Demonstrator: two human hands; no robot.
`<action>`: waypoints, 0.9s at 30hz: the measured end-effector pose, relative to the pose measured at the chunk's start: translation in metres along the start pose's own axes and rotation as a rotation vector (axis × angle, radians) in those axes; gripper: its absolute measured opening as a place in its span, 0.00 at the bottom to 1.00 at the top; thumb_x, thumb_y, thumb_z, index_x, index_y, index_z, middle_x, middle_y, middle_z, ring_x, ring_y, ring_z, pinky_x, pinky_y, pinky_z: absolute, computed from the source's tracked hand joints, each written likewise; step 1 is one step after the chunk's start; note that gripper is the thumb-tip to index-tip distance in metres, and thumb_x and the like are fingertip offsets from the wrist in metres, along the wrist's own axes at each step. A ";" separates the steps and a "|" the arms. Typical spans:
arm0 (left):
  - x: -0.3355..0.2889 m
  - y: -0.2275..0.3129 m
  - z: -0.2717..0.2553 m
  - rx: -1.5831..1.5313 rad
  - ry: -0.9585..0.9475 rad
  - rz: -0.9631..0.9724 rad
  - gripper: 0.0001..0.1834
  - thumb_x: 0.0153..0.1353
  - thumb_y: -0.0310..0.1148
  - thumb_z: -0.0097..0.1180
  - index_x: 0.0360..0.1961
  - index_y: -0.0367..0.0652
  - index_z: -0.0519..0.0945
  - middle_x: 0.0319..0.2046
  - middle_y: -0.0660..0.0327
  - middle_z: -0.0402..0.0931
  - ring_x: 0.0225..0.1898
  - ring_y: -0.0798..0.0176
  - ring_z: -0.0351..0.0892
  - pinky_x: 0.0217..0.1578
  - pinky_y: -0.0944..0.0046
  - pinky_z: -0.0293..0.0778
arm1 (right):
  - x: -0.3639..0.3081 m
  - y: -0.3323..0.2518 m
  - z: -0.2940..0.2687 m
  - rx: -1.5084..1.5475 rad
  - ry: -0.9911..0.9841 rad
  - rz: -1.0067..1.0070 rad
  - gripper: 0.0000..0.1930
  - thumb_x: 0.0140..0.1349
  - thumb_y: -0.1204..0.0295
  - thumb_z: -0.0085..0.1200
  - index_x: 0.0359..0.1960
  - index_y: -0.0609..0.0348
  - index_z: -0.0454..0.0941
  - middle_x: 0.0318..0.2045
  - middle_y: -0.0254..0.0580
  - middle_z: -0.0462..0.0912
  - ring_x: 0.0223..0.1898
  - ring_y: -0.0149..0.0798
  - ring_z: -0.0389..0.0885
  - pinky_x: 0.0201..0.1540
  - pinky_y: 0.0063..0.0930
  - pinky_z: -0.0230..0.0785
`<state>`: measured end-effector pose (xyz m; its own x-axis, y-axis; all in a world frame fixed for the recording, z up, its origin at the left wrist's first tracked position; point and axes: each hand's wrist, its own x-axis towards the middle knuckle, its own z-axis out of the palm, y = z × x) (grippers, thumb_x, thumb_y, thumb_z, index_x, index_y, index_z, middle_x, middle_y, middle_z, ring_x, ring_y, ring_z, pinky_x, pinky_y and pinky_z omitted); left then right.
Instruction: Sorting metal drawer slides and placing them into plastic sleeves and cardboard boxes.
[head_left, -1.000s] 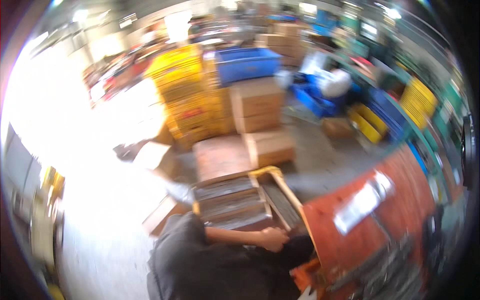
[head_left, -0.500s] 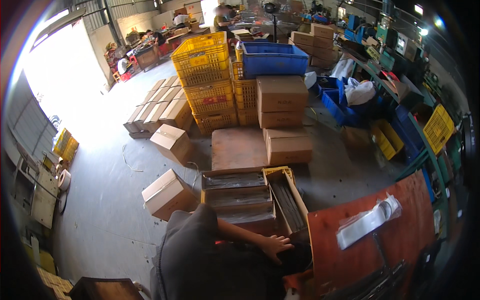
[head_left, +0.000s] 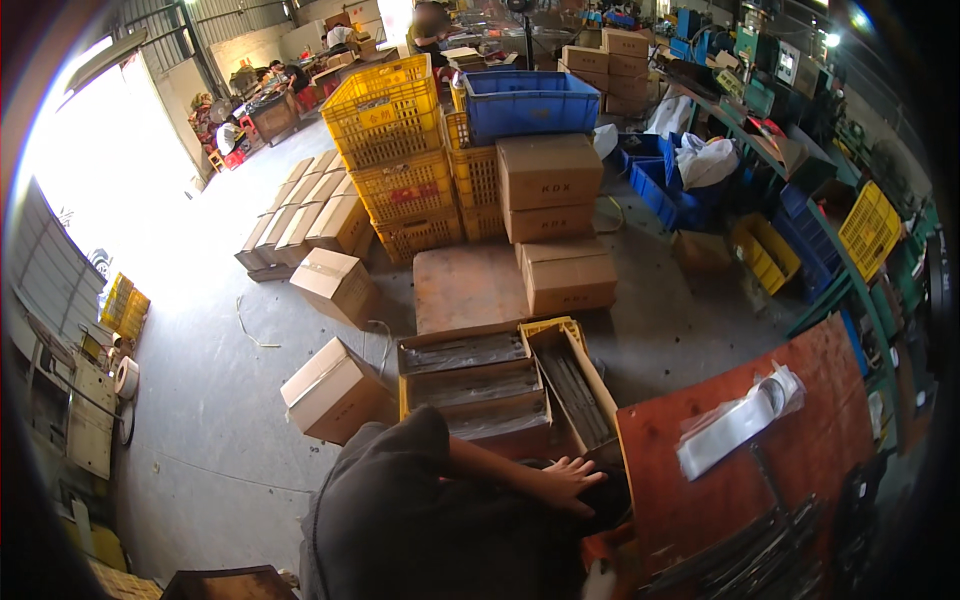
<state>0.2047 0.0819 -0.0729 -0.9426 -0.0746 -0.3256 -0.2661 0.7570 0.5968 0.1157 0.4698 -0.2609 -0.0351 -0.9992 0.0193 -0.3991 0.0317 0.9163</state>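
My left hand (head_left: 566,485) lies with its fingers spread over dark cloth, which looks like my own clothing, and holds nothing. It is just in front of an open carton (head_left: 572,385) packed with dark, thin, long pieces in clear wrapping. Left of that carton, open cartons (head_left: 470,388) hold more dark wrapped pieces in rows. Low in the picture, beside the red-brown board, a pale shape (head_left: 600,580) shows under something orange (head_left: 610,545). Whether the pale shape is my right hand I cannot make out.
The red-brown board (head_left: 640,450) on my right carries a clear-wrapped white roll (head_left: 740,430) and dark strips (head_left: 750,560). Closed cartons (head_left: 335,395) stand on the floor at left. Beyond are stacked yellow crates (head_left: 385,120), a blue bin (head_left: 530,105) and people working.
My left hand has shifted slightly right and up, its fingers still spread. The view has tilted a little, so more dark strips show at the lower right.
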 end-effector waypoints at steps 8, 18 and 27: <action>0.017 -0.002 0.002 -0.020 0.025 -0.036 0.54 0.48 0.68 0.62 0.68 0.44 0.59 0.57 0.46 0.64 0.60 0.43 0.65 0.54 0.44 0.65 | 0.064 0.077 -0.019 0.261 -0.091 0.310 0.30 0.69 0.50 0.51 0.61 0.64 0.73 0.59 0.62 0.77 0.57 0.58 0.77 0.57 0.44 0.69; 0.017 0.002 0.016 0.046 0.027 -0.005 0.49 0.48 0.55 0.66 0.65 0.35 0.63 0.56 0.44 0.67 0.54 0.41 0.73 0.50 0.43 0.73 | 0.072 0.096 -0.070 1.842 -0.956 0.994 0.30 0.69 0.50 0.49 0.60 0.66 0.73 0.57 0.65 0.76 0.58 0.61 0.75 0.57 0.47 0.66; -0.002 0.018 -0.007 -0.003 0.136 0.222 0.34 0.51 0.42 0.64 0.60 0.43 0.73 0.53 0.50 0.71 0.60 0.43 0.69 0.49 0.44 0.77 | 0.090 0.110 -0.093 1.711 -0.934 0.952 0.24 0.70 0.61 0.48 0.59 0.68 0.72 0.56 0.65 0.77 0.56 0.62 0.76 0.58 0.47 0.65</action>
<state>0.2001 0.0917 -0.0566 -0.9963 0.0064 -0.0853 -0.0503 0.7624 0.6451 0.1542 0.3806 -0.1212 -0.7687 -0.3922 -0.5052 -0.1857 0.8927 -0.4106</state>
